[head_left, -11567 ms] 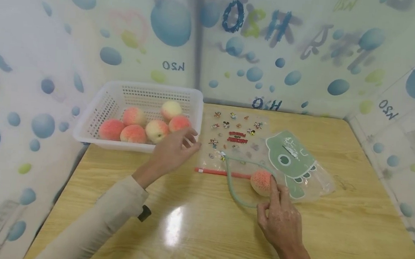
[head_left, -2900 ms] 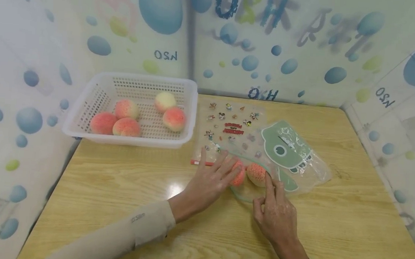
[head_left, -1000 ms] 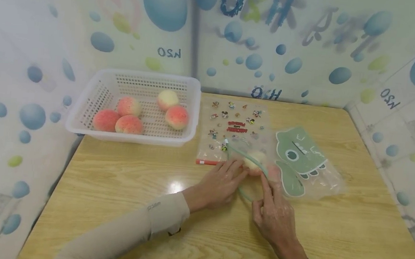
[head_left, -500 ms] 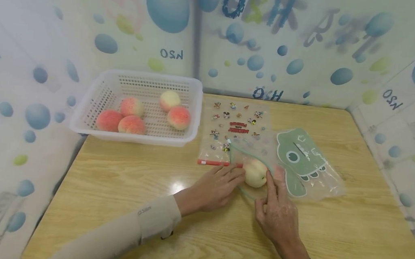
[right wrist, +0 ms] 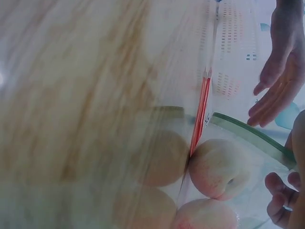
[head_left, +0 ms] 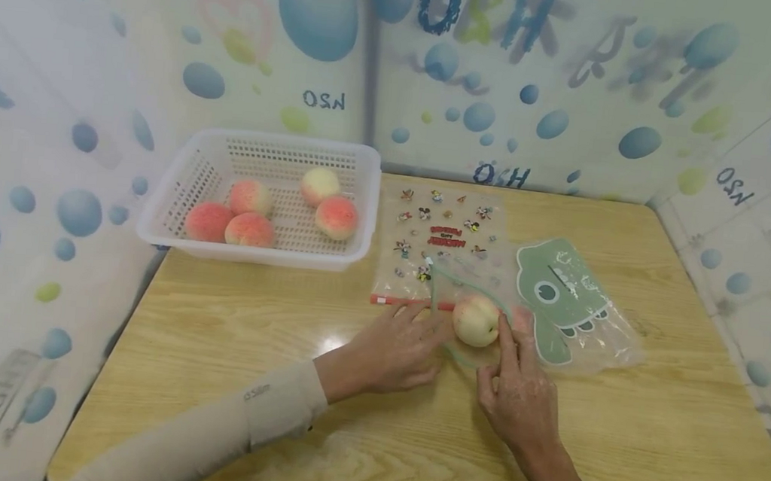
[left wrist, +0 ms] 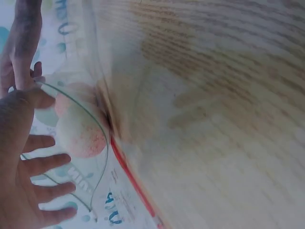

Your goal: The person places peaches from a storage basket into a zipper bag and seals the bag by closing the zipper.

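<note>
A pale yellow-pink peach (head_left: 474,321) sits inside the mouth of a clear zip bag with a green dinosaur print (head_left: 562,284). Behind it in the bag shows a second, pinker peach (right wrist: 207,218). My right hand (head_left: 521,395) pinches the bag's green-edged mouth at its right side, index finger beside the peach. Fingers spread, my left hand (head_left: 393,351) is at the left side of the mouth, just apart from the peach. In the left wrist view the left hand (left wrist: 28,157) overlaps the bag's green rim and holds nothing.
A white perforated basket (head_left: 255,255) with several peaches stands at the back left. Under the dinosaur bag's left part lies a flat clear bag with cartoon prints (head_left: 445,215) and a red zip strip (head_left: 408,303). Patterned walls enclose the wooden table (head_left: 651,412).
Earlier, a peach left the basket and two reached the bag mouth. One went deeper into the bag. Over the last second the left hand drew back leftward from the nearer peach; the right kept its hold.
</note>
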The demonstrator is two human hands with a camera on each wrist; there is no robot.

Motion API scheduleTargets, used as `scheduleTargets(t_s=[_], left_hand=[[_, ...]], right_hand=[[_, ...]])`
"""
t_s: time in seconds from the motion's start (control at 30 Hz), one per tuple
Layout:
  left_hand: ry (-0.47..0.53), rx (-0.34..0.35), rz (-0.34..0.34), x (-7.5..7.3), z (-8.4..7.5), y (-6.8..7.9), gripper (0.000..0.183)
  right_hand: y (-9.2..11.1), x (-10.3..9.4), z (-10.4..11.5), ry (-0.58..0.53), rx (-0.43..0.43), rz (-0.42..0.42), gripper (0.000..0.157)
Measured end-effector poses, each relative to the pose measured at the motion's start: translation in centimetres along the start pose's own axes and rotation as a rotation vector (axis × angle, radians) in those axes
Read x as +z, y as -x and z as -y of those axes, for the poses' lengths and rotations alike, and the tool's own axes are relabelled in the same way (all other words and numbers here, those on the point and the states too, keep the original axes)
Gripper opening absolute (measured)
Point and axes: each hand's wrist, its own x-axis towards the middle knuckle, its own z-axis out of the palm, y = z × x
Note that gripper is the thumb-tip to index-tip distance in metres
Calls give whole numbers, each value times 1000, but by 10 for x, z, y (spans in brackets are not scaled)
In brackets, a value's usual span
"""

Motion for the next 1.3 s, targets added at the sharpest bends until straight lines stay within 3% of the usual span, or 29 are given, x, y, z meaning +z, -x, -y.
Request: scheduleTargets(t_s=[0.17,0.4,0.8,1.3], left_hand=[[-89,-61,134,-10,3,5,73],[-118,-100,191,-12,6,10,79],[-62,-100,89,-25,27,14,88],[-90,-183,67,-33,51,19,91]], right_hand=[[0,1,-1,-7,-7,-6,74],[0,2,-1,2,-11,-7,70],[0,3,0,-1,-10,-31,69],[-1,-2,-1,10,-4,-5,69]])
